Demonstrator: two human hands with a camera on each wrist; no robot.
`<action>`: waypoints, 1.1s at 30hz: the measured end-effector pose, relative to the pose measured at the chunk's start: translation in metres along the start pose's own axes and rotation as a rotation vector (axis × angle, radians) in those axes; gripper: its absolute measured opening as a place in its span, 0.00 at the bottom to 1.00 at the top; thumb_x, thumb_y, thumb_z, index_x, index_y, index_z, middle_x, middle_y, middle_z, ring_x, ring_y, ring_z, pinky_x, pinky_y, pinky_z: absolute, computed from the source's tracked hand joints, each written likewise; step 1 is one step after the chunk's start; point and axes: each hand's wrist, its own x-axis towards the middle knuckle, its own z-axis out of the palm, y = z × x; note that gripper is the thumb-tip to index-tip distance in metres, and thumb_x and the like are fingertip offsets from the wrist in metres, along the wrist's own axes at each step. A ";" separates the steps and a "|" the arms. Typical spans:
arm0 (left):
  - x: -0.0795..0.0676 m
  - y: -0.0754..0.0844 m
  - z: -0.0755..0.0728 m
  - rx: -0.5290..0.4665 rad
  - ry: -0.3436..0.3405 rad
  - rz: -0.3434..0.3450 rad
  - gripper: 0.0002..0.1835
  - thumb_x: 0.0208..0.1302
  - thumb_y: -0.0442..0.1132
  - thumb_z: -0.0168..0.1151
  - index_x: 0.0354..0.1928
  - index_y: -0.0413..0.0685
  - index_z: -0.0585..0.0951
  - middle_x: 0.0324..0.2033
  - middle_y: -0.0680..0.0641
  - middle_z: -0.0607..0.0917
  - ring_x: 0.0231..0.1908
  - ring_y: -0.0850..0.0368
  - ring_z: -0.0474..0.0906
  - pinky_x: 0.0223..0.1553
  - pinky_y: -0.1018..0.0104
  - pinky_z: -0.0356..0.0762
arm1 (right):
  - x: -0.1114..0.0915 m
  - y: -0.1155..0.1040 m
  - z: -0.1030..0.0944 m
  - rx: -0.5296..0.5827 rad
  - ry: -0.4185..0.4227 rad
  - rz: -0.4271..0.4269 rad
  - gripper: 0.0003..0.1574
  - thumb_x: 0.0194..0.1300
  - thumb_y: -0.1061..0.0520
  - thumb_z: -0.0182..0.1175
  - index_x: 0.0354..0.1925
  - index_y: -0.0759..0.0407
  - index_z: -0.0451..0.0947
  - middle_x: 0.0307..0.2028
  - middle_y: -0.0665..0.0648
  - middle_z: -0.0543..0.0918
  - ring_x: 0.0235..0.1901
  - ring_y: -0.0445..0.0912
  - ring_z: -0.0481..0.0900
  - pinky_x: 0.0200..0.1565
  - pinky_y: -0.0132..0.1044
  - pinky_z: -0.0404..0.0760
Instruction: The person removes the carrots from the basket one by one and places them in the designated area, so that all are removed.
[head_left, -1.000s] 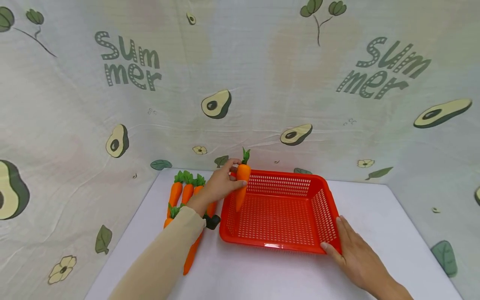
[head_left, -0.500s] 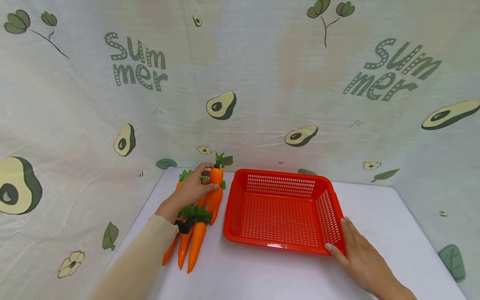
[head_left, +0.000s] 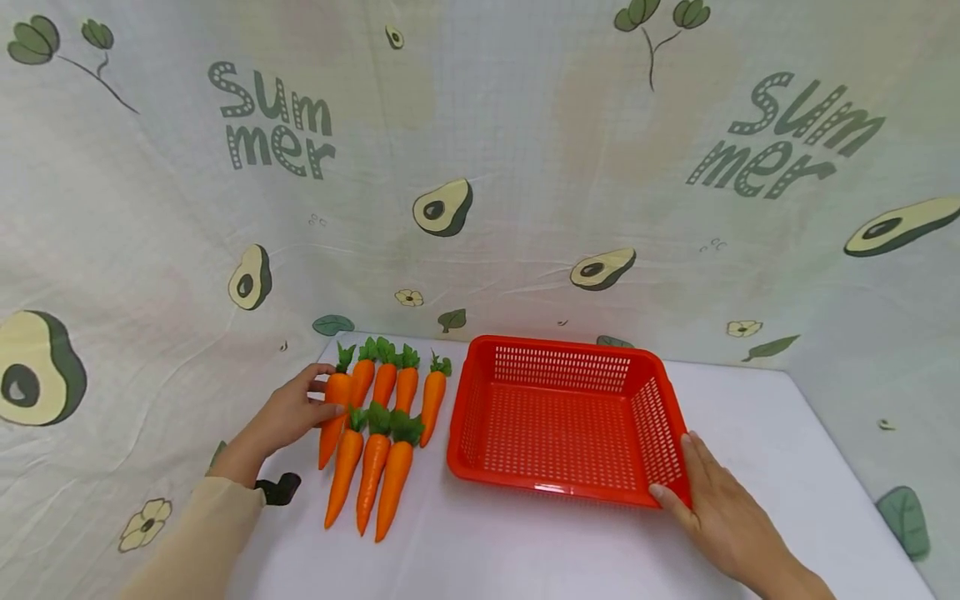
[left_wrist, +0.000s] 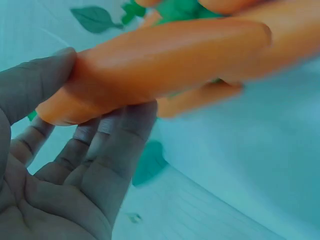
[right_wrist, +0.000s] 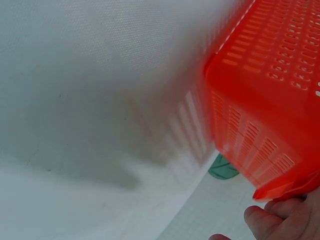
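At the left of the head view, my left hand [head_left: 292, 408] holds an orange carrot [head_left: 331, 437] with a green top. The left wrist view shows that carrot [left_wrist: 165, 60] between thumb and fingertips, near its thick end. It overlaps the leftmost carrots of the group. My right hand [head_left: 723, 508] rests at the right front corner of a red plastic basket [head_left: 562, 490], its fingers straight along the outer side and its thumb at the rim. In the right wrist view, fingertips [right_wrist: 262, 220] show right by the basket's rim [right_wrist: 290, 187].
Beside the held carrot lie several more carrots in two rows, a back row [head_left: 406, 390] and a front row [head_left: 372, 475], left of the basket. A white table [head_left: 525, 550] bears everything. Printed cloth [head_left: 510, 150] hangs behind and at both sides.
My left hand has carried the carrot from over the basket's left edge leftward and down to the left end of the carrots. My right hand stays at the basket's corner.
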 end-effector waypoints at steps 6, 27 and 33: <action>-0.009 -0.036 -0.001 0.037 -0.005 -0.131 0.42 0.71 0.44 0.69 0.78 0.39 0.58 0.68 0.23 0.70 0.54 0.38 0.84 0.55 0.44 0.86 | 0.003 -0.002 -0.001 0.002 -0.002 -0.012 0.66 0.76 0.27 0.52 0.83 0.71 0.38 0.79 0.77 0.54 0.74 0.73 0.60 0.68 0.74 0.68; -0.004 -0.072 0.020 -0.028 -0.090 -0.181 0.41 0.68 0.46 0.72 0.75 0.39 0.64 0.64 0.27 0.75 0.48 0.49 0.84 0.58 0.43 0.84 | 0.002 0.000 -0.002 0.002 -0.006 0.006 0.65 0.77 0.27 0.50 0.82 0.72 0.39 0.80 0.77 0.51 0.75 0.73 0.59 0.69 0.74 0.65; -0.002 -0.077 0.023 -0.043 -0.093 -0.172 0.41 0.67 0.47 0.73 0.75 0.42 0.64 0.63 0.28 0.75 0.47 0.50 0.83 0.56 0.47 0.86 | 0.000 0.000 -0.001 -0.004 -0.009 0.010 0.65 0.77 0.28 0.51 0.82 0.73 0.39 0.80 0.77 0.52 0.75 0.73 0.59 0.68 0.74 0.66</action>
